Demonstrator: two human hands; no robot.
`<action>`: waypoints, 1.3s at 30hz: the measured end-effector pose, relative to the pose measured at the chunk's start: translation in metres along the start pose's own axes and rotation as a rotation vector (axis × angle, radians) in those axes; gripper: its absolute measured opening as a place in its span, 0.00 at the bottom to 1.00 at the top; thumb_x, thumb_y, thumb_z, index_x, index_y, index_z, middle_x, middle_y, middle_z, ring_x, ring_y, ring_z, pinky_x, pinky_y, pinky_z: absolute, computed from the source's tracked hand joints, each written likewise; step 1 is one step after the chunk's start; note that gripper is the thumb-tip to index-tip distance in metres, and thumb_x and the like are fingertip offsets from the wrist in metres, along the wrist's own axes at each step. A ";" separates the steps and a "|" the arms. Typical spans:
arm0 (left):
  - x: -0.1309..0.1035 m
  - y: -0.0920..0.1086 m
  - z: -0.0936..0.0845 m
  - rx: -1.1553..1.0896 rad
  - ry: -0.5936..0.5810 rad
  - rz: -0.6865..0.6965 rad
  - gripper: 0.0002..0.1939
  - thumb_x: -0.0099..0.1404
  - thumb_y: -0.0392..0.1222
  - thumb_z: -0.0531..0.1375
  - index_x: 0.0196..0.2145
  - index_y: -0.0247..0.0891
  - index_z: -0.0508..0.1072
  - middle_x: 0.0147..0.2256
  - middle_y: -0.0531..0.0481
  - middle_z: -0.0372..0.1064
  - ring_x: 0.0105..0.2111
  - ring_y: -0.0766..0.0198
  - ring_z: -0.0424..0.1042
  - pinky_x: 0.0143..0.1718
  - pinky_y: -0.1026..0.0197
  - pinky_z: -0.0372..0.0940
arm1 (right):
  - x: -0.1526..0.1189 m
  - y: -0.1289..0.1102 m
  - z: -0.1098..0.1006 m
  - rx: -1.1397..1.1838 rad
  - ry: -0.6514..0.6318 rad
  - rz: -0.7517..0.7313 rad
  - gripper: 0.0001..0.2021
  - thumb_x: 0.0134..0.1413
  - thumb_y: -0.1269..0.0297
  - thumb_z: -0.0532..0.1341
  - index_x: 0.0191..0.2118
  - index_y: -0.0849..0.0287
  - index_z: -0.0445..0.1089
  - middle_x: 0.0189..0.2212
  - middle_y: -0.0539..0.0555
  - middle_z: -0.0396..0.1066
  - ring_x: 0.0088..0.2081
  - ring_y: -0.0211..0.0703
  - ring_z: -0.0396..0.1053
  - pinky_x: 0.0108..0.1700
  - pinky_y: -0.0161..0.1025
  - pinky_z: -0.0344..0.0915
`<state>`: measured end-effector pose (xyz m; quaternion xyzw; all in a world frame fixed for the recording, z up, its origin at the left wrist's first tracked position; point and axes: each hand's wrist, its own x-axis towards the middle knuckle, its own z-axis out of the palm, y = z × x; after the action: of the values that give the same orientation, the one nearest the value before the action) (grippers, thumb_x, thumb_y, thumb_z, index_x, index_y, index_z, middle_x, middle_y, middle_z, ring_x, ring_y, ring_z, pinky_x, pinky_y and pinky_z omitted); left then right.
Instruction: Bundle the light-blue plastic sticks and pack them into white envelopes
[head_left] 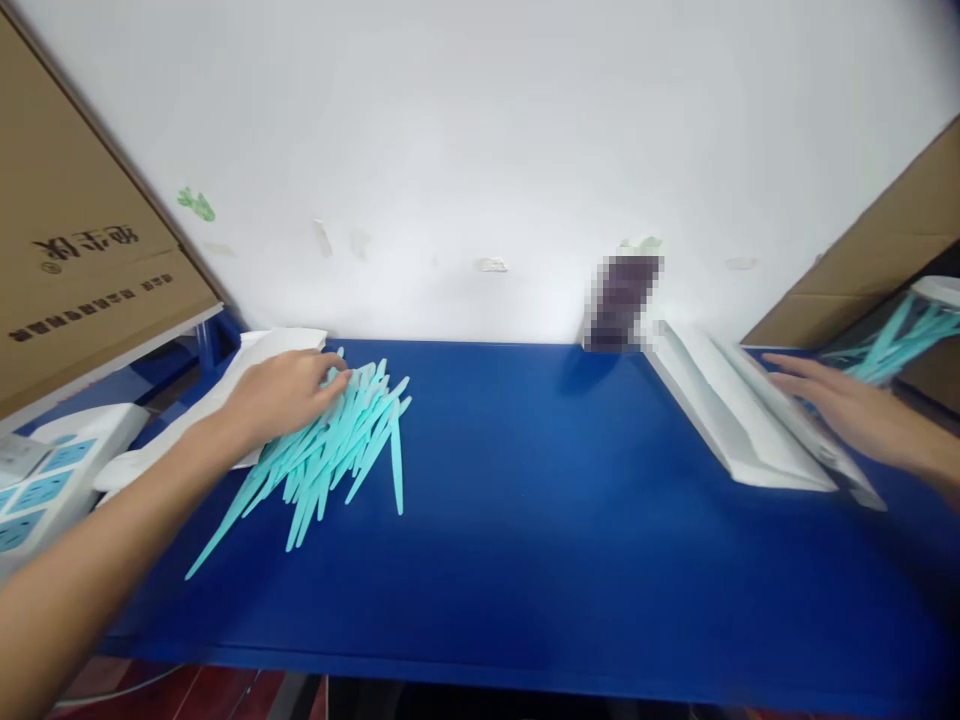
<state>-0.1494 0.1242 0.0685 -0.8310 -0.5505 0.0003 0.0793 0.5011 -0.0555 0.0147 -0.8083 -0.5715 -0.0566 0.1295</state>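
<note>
My left hand (289, 392) is at the upper left edge of a loose pile of flat turquoise plastic sticks (349, 430). Its fingers curl around some sticks at that edge; how many is hidden. Under the wrist lies a white paper or plastic sheet (281, 345). At the right, my right hand (855, 405) is stretched out with extended fingers, slightly blurred. It is just beside white, folded bag-like packaging (739, 410), and I cannot tell whether it touches it. More turquoise sticks (892, 345) show behind that hand, below a white-rimmed container (937, 290).
The blue table (510, 560) meets a white wall (450, 150). Cardboard stands at the left (90, 230) and right (862, 240). A white power strip (67, 480) is at the left edge. A pixelated dark object (622, 300) leans at the wall.
</note>
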 end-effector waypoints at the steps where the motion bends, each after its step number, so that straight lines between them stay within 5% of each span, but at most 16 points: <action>1: 0.002 -0.013 0.005 0.015 0.009 -0.039 0.29 0.70 0.57 0.44 0.50 0.39 0.78 0.44 0.38 0.77 0.46 0.39 0.75 0.43 0.45 0.69 | 0.001 -0.010 -0.005 0.015 0.071 -0.041 0.29 0.65 0.43 0.45 0.57 0.54 0.71 0.57 0.62 0.72 0.58 0.54 0.68 0.59 0.47 0.61; 3: 0.002 -0.025 0.017 -0.029 0.023 -0.104 0.33 0.70 0.58 0.43 0.56 0.35 0.75 0.50 0.33 0.73 0.53 0.36 0.71 0.50 0.41 0.67 | -0.002 -0.045 -0.017 0.125 0.206 -0.164 0.24 0.63 0.42 0.49 0.43 0.55 0.73 0.46 0.63 0.74 0.49 0.56 0.69 0.53 0.51 0.61; 5: 0.002 -0.023 0.031 -0.141 0.035 -0.140 0.36 0.71 0.61 0.41 0.65 0.38 0.66 0.59 0.33 0.67 0.60 0.36 0.65 0.58 0.37 0.61 | -0.015 -0.098 -0.025 0.270 0.320 -0.289 0.19 0.63 0.45 0.54 0.32 0.55 0.68 0.32 0.57 0.69 0.34 0.48 0.66 0.38 0.45 0.61; 7: 0.002 -0.013 0.043 -0.218 0.029 -0.160 0.36 0.72 0.63 0.39 0.68 0.44 0.61 0.65 0.36 0.61 0.66 0.37 0.57 0.66 0.30 0.48 | -0.036 -0.159 -0.026 0.381 0.242 -0.538 0.19 0.67 0.52 0.54 0.26 0.56 0.62 0.26 0.53 0.63 0.28 0.42 0.61 0.33 0.41 0.58; 9: 0.001 -0.002 0.051 -0.268 0.006 -0.154 0.36 0.73 0.63 0.37 0.69 0.45 0.60 0.67 0.38 0.58 0.70 0.42 0.50 0.69 0.29 0.36 | -0.061 -0.214 -0.018 0.248 0.112 -0.833 0.15 0.68 0.60 0.54 0.30 0.58 0.67 0.30 0.53 0.66 0.30 0.40 0.63 0.36 0.40 0.59; 11: 0.000 0.004 0.056 -0.318 -0.006 -0.137 0.37 0.74 0.64 0.36 0.69 0.44 0.59 0.69 0.39 0.56 0.72 0.46 0.47 0.70 0.32 0.34 | -0.083 -0.255 -0.005 0.169 0.061 -1.099 0.16 0.68 0.63 0.54 0.28 0.59 0.68 0.30 0.53 0.67 0.30 0.39 0.63 0.36 0.41 0.57; 13: -0.003 0.007 0.058 -0.340 -0.003 -0.140 0.37 0.74 0.65 0.35 0.69 0.45 0.59 0.70 0.41 0.53 0.72 0.46 0.45 0.70 0.33 0.38 | -0.097 -0.281 0.008 0.149 0.023 -1.215 0.16 0.68 0.66 0.54 0.26 0.59 0.67 0.27 0.51 0.67 0.27 0.38 0.62 0.34 0.40 0.55; 19: -0.009 0.015 0.058 -0.329 0.003 -0.218 0.34 0.75 0.63 0.40 0.68 0.46 0.61 0.70 0.35 0.52 0.72 0.38 0.47 0.65 0.21 0.39 | -0.093 -0.323 0.022 0.336 -0.013 -1.173 0.12 0.58 0.59 0.63 0.26 0.58 0.66 0.23 0.47 0.66 0.22 0.34 0.57 0.26 0.38 0.45; 23: -0.007 0.020 0.059 -0.332 0.026 -0.173 0.32 0.75 0.59 0.41 0.68 0.42 0.61 0.69 0.34 0.55 0.71 0.41 0.50 0.67 0.27 0.43 | -0.084 -0.346 0.025 0.505 -0.035 -1.089 0.12 0.52 0.54 0.62 0.28 0.58 0.66 0.22 0.48 0.65 0.22 0.35 0.55 0.25 0.37 0.49; 26: -0.006 0.019 0.061 -0.329 0.028 -0.126 0.33 0.75 0.58 0.42 0.68 0.41 0.61 0.68 0.33 0.57 0.72 0.44 0.49 0.69 0.34 0.44 | -0.078 -0.361 0.032 0.469 -0.047 -1.094 0.09 0.63 0.61 0.56 0.34 0.59 0.69 0.39 0.57 0.75 0.33 0.41 0.69 0.35 0.40 0.64; 28: -0.005 0.019 0.061 -0.342 0.026 -0.109 0.33 0.74 0.59 0.42 0.69 0.40 0.61 0.68 0.33 0.56 0.72 0.44 0.48 0.69 0.36 0.44 | -0.075 -0.372 0.037 0.436 -0.085 -1.111 0.08 0.65 0.65 0.55 0.40 0.60 0.70 0.54 0.62 0.72 0.48 0.48 0.72 0.48 0.46 0.68; 32: -0.003 0.026 0.059 -0.395 0.039 -0.129 0.34 0.73 0.59 0.43 0.68 0.39 0.61 0.69 0.33 0.53 0.71 0.43 0.49 0.68 0.40 0.49 | -0.069 -0.392 0.042 0.396 -0.174 -1.195 0.20 0.62 0.67 0.57 0.58 0.67 0.66 0.64 0.66 0.65 0.67 0.55 0.59 0.65 0.52 0.59; 39: 0.004 0.063 0.054 -0.451 0.047 -0.103 0.30 0.72 0.52 0.47 0.67 0.39 0.64 0.67 0.33 0.56 0.70 0.43 0.53 0.68 0.39 0.51 | -0.062 -0.398 0.054 0.324 -0.275 -1.145 0.28 0.68 0.58 0.54 0.70 0.61 0.57 0.72 0.63 0.51 0.72 0.60 0.48 0.69 0.63 0.52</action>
<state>-0.0955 0.1111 0.0068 -0.7984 -0.5762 -0.1461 -0.0958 0.1034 0.0272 0.0057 -0.3424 -0.9282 0.0752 0.1250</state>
